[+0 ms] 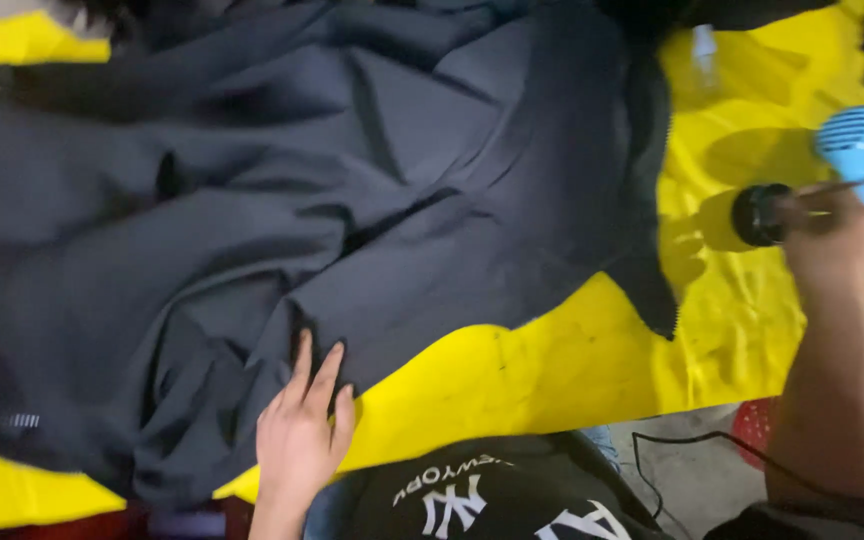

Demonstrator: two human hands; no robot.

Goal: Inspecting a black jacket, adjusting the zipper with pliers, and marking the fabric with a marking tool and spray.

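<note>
Grip: your right hand [832, 240] is closed around the handle of a blue steam iron [857, 140]; your left hand [297, 430] lies flat, fingers spread, holding nothing.
Head view, garment: the dark garment [282, 200] sprawls rumpled over the yellow table cover [572, 360], your left palm pressing its near edge.
Head view, iron: held off to the right of the cloth, above bare yellow, its black cord [712, 450] trailing past your arm.
Risk: the cord could snag your elbow; steam could catch your flat fingers; creases may set under heat.
Containers: a clear spray bottle [704, 50] at the far edge, contents not discernible.
</note>
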